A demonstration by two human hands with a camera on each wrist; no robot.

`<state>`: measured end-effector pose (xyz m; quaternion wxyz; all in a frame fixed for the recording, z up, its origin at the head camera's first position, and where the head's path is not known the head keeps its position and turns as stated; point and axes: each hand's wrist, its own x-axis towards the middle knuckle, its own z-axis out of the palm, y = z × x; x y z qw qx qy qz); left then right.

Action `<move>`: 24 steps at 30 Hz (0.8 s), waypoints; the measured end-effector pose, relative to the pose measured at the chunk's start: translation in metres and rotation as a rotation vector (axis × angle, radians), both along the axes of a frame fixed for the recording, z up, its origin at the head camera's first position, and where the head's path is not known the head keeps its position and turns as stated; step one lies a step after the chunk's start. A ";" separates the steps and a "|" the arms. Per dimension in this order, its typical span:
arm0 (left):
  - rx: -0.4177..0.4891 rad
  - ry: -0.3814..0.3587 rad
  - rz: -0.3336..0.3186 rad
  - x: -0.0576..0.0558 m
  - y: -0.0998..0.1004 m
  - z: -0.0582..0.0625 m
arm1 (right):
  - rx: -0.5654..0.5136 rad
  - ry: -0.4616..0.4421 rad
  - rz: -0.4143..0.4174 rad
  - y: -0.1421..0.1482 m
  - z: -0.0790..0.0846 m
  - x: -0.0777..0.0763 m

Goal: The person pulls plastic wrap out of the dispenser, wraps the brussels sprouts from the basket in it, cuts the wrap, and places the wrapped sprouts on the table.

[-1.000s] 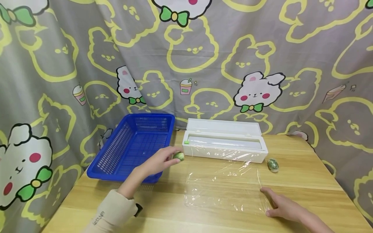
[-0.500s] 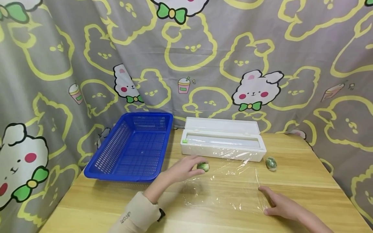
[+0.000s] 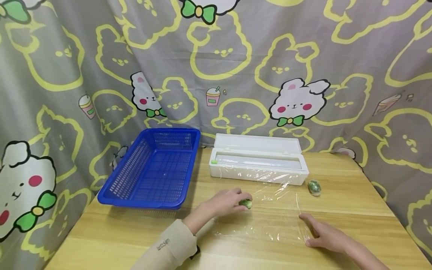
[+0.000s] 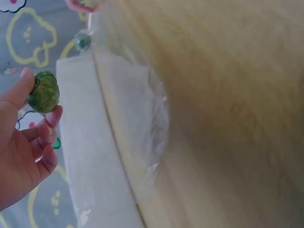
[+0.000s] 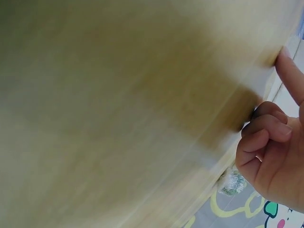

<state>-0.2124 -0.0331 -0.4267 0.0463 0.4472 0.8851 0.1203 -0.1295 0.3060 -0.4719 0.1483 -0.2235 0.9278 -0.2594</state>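
Observation:
My left hand [image 3: 227, 201] pinches a Brussels sprout [image 3: 247, 204] between thumb and fingers, over the left part of a clear sheet of cling film [image 3: 266, 221]. In the left wrist view the sprout [image 4: 43, 92] is green, round and leafy. The film runs from a white cling film box [image 3: 260, 176] onto the table. At the film's right edge, my right hand [image 3: 329, 236] touches it with index finger and thumb spread apart. Its index finger is straight in the right wrist view, the other fingers bent. A second sprout wrapped in film [image 3: 314, 188] lies right of the box.
A blue plastic basket [image 3: 141, 200] stands at the left on the wooden table [image 3: 111, 240]. The box's lid [image 3: 258, 143] is raised at the back, with a green slider [image 3: 214, 162] at its left end. A patterned grey curtain [image 3: 236, 48] hangs behind.
My left hand has moved right and nearer, carrying the sprout from beside the basket to over the film. The right hand has stayed at the film's right edge.

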 end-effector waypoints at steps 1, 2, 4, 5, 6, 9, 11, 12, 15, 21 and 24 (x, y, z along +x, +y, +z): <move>-0.007 -0.001 -0.008 0.000 0.002 -0.002 | 0.004 0.006 0.003 0.000 0.000 0.000; -0.016 -0.004 -0.013 0.000 0.003 -0.004 | 0.008 0.011 0.005 0.000 0.001 -0.001; -0.034 -0.021 -0.022 0.000 0.006 -0.008 | 0.008 0.016 0.011 0.000 0.001 -0.001; -0.043 -0.028 -0.027 0.000 0.008 -0.010 | 0.007 0.015 0.013 0.000 0.001 -0.001; -0.051 -0.037 -0.032 0.000 0.009 -0.012 | 0.009 0.017 0.014 0.000 0.002 -0.001; -0.060 -0.064 -0.041 0.001 0.014 -0.017 | 0.006 0.013 0.011 0.000 0.002 0.000; -0.061 -0.073 -0.040 0.001 0.016 -0.019 | 0.005 0.010 0.009 0.000 0.003 0.000; -0.062 -0.077 -0.037 0.001 0.017 -0.021 | 0.003 0.007 0.008 0.000 0.003 0.000; -0.065 -0.072 -0.034 -0.001 0.020 -0.023 | 0.003 0.016 0.008 0.000 0.003 0.000; -0.074 -0.061 -0.031 -0.004 0.023 -0.025 | 0.003 0.027 0.008 0.000 0.003 0.001; -0.085 -0.075 -0.031 -0.005 0.024 -0.027 | 0.000 0.022 -0.001 0.000 0.002 0.001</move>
